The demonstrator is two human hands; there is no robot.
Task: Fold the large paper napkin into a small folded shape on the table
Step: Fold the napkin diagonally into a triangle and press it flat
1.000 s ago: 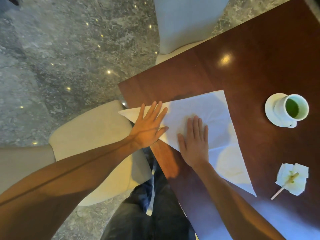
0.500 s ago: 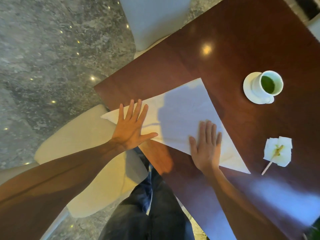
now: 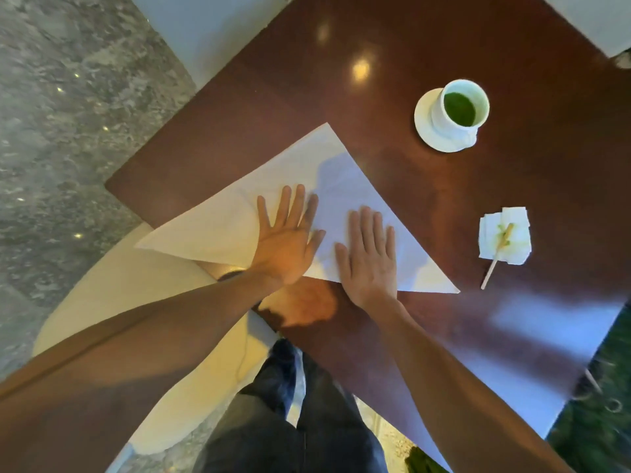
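The large white paper napkin (image 3: 345,179), folded into a triangle, lies flat near the front edge of the dark wooden table (image 3: 426,46). Its left tip hangs past the table's edge. My left hand (image 3: 285,240) presses flat on the napkin's middle, fingers spread. Just to its right, my right hand (image 3: 370,257) lies flat on the napkin with fingers together, its heel at the napkin's long front edge. Neither hand grips anything.
A white cup of green drink (image 3: 459,109) stands on a saucer at the back right. A small stained napkin with a wooden stick (image 3: 505,238) lies to the right. Cream chairs (image 3: 112,302) stand at the table's left, over a grey stone floor.
My left hand has slid right along the napkin, from its left tip to the middle, ending beside my right hand. The view has shifted, so the table sits lower in frame.
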